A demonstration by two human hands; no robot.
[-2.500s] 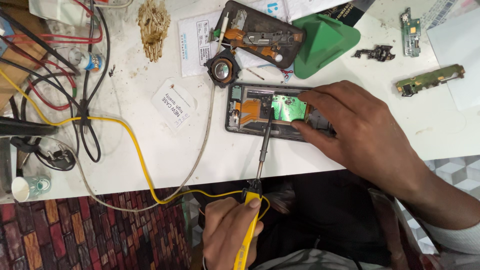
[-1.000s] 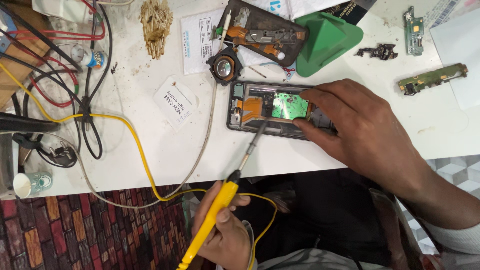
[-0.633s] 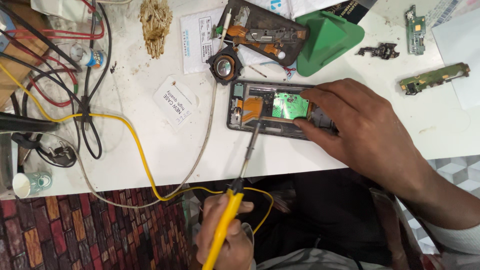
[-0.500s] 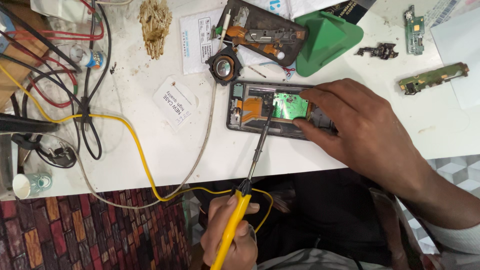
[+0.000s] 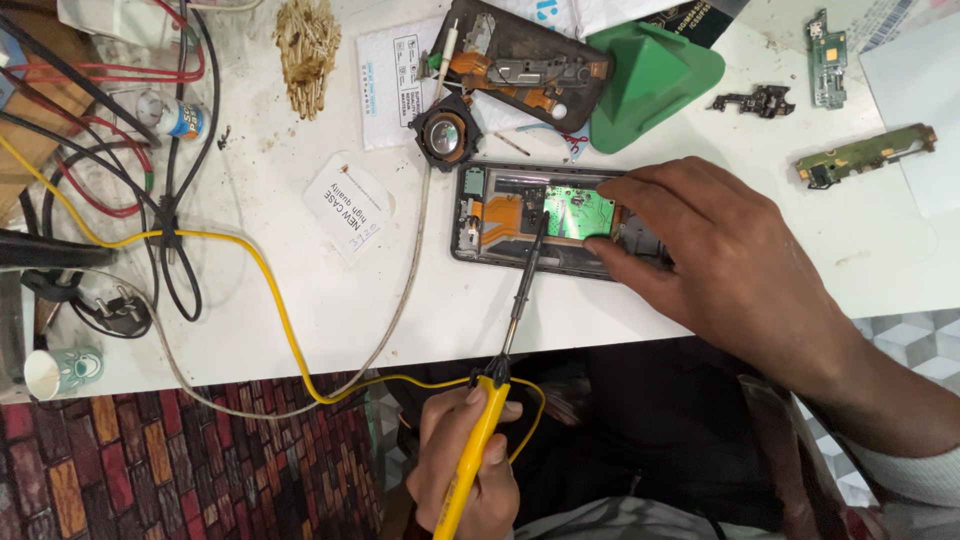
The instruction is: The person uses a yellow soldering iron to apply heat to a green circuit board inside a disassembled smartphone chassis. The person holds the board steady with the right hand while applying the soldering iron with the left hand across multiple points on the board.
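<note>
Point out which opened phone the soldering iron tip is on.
The black opened phone nearer the table edge, steadied by the right hand; the other opened phone lies untouched farther back.

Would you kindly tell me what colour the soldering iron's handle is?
Yellow; the soldering iron handle shows best in the head view, gripped by the left hand.

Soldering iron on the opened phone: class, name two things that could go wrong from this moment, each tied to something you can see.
1. The soldering iron tip sits on the opened phone board beside the orange flex; a slip might scorch it.
2. The right hand steadies the phone close to the hot tip and could be burned.
3. The yellow cord, looped at the table edge, could snag and jerk the left hand.
</note>
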